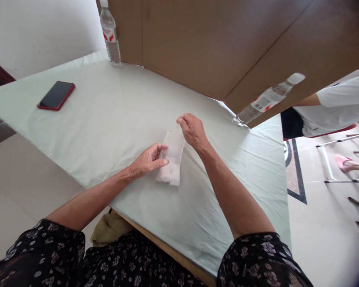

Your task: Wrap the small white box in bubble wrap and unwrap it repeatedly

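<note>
A thin white tissue, folded in layers, lies over the pale green tablecloth in front of me. My right hand pinches its far right corner between thumb and fingers and holds that corner a little raised. At the tissue's left edge is my left hand, thumb and fingers apart. Its fingertips reach over the tissue; whether they press on it I cannot tell. A narrow strip of the tissue sticks out at the near end.
A brown cardboard panel stands along the far side. Against it are a clear bottle at left and a tilted bottle at right. A red-cased phone lies far left. Behind the panel, a person in a white shirt is partly visible.
</note>
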`<action>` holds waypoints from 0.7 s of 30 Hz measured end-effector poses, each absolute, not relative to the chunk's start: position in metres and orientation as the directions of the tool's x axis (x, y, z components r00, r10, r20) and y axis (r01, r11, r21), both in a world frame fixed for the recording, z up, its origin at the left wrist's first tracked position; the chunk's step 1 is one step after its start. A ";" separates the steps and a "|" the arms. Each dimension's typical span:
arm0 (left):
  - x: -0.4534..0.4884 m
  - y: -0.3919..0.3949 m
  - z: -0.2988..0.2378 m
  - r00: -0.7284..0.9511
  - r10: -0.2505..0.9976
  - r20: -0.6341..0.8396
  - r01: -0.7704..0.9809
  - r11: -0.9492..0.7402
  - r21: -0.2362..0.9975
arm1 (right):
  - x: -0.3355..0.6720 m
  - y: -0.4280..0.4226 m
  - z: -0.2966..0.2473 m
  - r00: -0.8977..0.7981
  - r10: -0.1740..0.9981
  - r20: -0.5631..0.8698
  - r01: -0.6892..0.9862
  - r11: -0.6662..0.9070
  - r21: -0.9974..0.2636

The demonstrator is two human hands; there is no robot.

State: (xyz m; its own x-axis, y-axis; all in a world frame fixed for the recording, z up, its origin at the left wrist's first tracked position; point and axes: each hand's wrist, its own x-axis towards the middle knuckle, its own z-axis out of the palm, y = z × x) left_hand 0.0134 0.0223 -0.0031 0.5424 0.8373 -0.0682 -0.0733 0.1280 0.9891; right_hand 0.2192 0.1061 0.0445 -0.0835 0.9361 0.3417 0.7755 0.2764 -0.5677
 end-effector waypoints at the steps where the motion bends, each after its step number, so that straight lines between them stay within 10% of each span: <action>1: 0.013 0.024 -0.003 0.530 0.843 -0.090 -0.097 0.166 0.981 | 0.220 0.100 0.045 -0.051 0.932 0.358 0.755 0.271 -0.597; 6: 0.012 0.027 -0.005 0.452 0.883 -0.129 -0.217 0.249 0.944 | 0.222 0.034 0.048 -0.025 0.974 0.225 0.731 0.171 -0.661; 14: 0.010 0.029 -0.008 0.501 0.857 -0.118 -0.344 0.323 0.882 | 0.194 0.005 0.045 -0.003 1.000 -0.023 0.927 -0.005 -0.374; 21: 0.009 0.030 -0.002 0.349 0.934 -0.082 -0.161 0.145 0.976 | 0.235 0.007 0.027 0.086 0.996 0.004 0.559 -0.045 -0.828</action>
State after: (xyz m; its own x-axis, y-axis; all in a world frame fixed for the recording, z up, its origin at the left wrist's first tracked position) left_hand 0.0091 0.0304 -0.0019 0.3491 0.9335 -0.0817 -0.1606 0.1454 0.9763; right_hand 0.2355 0.0065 0.0268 0.0860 0.9963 0.0036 0.5589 -0.0453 -0.8280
